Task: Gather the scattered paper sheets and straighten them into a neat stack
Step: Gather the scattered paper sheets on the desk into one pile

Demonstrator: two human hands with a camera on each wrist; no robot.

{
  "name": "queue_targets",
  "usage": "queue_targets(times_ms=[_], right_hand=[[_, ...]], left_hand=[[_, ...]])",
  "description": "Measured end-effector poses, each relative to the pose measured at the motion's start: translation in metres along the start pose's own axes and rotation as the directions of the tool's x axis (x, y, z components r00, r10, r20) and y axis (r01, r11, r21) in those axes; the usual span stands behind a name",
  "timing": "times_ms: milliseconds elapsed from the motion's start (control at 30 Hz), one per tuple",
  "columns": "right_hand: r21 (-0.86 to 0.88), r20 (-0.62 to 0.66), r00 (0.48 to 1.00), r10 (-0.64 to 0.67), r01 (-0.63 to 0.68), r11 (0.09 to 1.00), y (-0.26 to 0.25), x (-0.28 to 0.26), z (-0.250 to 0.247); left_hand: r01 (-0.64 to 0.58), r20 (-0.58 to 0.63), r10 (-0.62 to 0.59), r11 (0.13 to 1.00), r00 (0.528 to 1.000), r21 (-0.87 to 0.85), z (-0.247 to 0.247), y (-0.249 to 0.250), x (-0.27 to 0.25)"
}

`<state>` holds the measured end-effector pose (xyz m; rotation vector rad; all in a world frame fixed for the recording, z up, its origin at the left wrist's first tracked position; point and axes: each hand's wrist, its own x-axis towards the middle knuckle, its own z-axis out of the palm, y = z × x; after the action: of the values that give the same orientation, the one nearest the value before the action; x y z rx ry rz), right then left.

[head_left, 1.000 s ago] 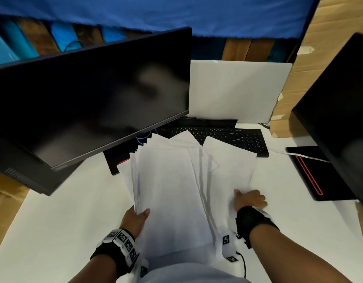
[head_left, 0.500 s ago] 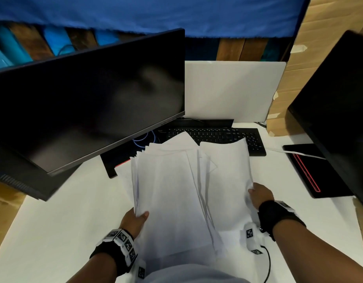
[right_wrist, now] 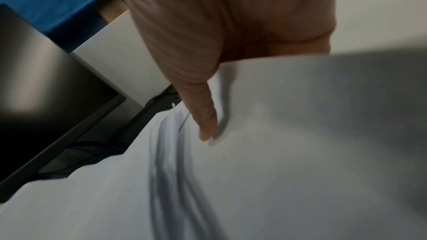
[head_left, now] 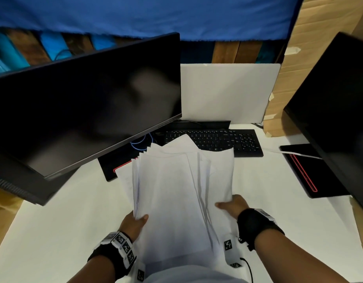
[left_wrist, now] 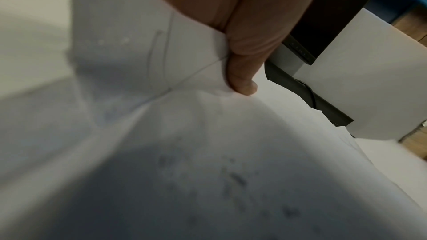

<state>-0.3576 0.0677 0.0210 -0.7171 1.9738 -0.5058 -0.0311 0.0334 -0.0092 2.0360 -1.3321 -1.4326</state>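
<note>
A loose bundle of several white paper sheets (head_left: 172, 193) is lifted over the white desk (head_left: 54, 221), fanned and uneven at its far edges. My left hand (head_left: 135, 220) grips the bundle's lower left edge, thumb on top (left_wrist: 242, 83), fingers hidden beneath. My right hand (head_left: 231, 205) holds the right-hand sheets (head_left: 219, 176) by their lower right edge, thumb lying across the paper (right_wrist: 205, 116). Its fingers are hidden under the sheets. The right-hand sheets overlap the bundle, with several edges (right_wrist: 166, 161) showing between them.
A tilted black monitor (head_left: 84, 111) hangs close on the left over its base (head_left: 109, 168). A black keyboard (head_left: 221, 139) lies just behind the papers. A white board (head_left: 227, 90) stands at the back. A second monitor (head_left: 339, 111) and base (head_left: 307, 172) are right.
My right hand has lifted the right-hand sheets off the desk and swung them left against the bundle. The left hand has kept its grip almost unmoved.
</note>
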Motion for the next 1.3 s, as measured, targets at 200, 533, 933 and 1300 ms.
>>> queue_targets(times_ms=[200,533,933,1300], right_hand=[[-0.099,-0.144,0.989,-0.045,0.031,0.995,-0.013,-0.012,0.009],[-0.373,-0.744,0.536,-0.399,0.162,0.913,-0.097,-0.081,-0.120],[-0.087,-0.358,0.864,-0.355,0.348,0.934,-0.082,-0.047,-0.003],[-0.212,-0.121,0.957,-0.262,0.233,0.949,-0.048,-0.016,0.046]], left_hand=[[-0.002,0.017,0.002,1.000,1.000,0.014,0.000,0.000,0.000],[-0.002,-0.007,0.002,1.000,1.000,-0.025,0.005,0.004,-0.006],[0.057,0.058,-0.051,0.992,0.997,-0.112,0.003,0.012,-0.015],[0.022,0.017,-0.021,0.997,1.000,-0.075,0.003,0.004,-0.009]])
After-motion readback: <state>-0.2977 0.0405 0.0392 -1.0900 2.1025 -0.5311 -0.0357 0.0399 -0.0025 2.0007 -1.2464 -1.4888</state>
